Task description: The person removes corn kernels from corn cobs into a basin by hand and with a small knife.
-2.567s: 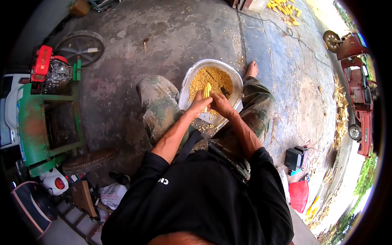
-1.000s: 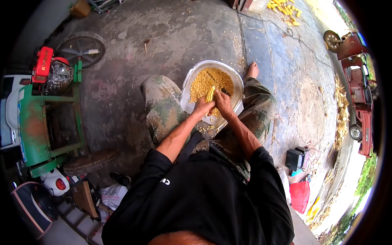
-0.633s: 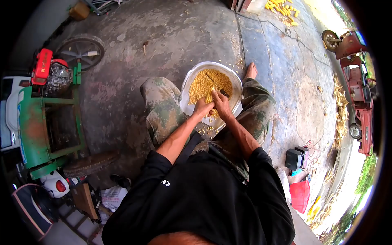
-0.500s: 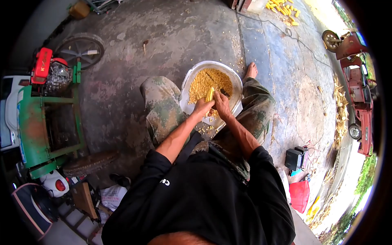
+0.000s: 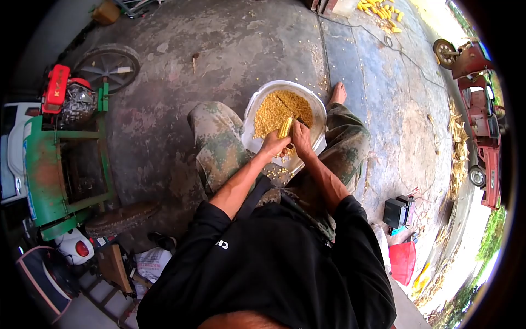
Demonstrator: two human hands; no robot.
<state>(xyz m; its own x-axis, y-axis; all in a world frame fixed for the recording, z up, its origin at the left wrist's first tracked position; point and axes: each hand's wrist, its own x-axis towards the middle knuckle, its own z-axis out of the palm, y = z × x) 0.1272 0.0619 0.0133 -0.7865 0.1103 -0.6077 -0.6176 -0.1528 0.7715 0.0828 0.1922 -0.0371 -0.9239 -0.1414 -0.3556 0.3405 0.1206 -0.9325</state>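
Observation:
A yellow corn cob (image 5: 285,127) points up and away over a pale basin (image 5: 249,123). My left hand (image 5: 274,145) is closed around its lower end. Against the cob's right side, my right hand (image 5: 301,140) is closed with the fingers bent. Loose corn kernels (image 5: 271,112) fill much of the basin. A thin dark rod (image 5: 281,102) lies over the kernels, and a dark piece shows just beyond my right hand; whether that hand touches it I cannot tell. The basin sits between my knees.
Kernels lie scattered on the concrete floor (image 5: 219,66). A green machine (image 5: 41,170) with a red engine stands at left. More corn cobs (image 5: 382,11) lie at the top right. A cable (image 5: 405,55) crosses the floor, and a black box (image 5: 394,213) sits at right.
The cob has tilted slightly to the right between my hands. My right hand has shifted a little, covering more of the dark piece. The basin stays in place.

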